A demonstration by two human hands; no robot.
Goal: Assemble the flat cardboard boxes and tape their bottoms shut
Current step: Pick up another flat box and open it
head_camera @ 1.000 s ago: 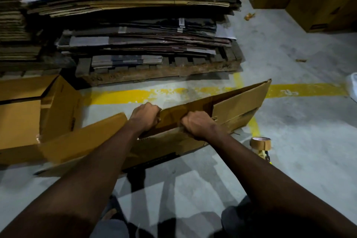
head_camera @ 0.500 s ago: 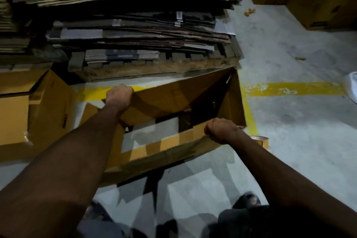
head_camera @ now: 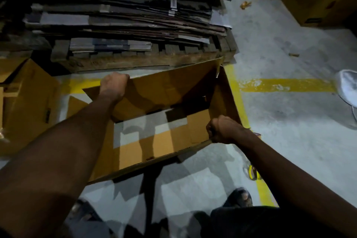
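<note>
The box point(head_camera: 164, 91) stands on the floor point(head_camera: 289, 141), spread into a hollow rectangle, with bare concrete showing through its unclosed bottom. The left hand point(head_camera: 114, 85) curls its fingers over the top edge of the box's far wall and grips it. The right hand point(head_camera: 222, 129) grips the box's near right corner in a fist. Behind the box a pallet point(head_camera: 135, 62) carries flat cardboard point(head_camera: 125, 17). Left of the box sits a carton point(head_camera: 25, 102).

No legible txt, labels or nos.
</note>
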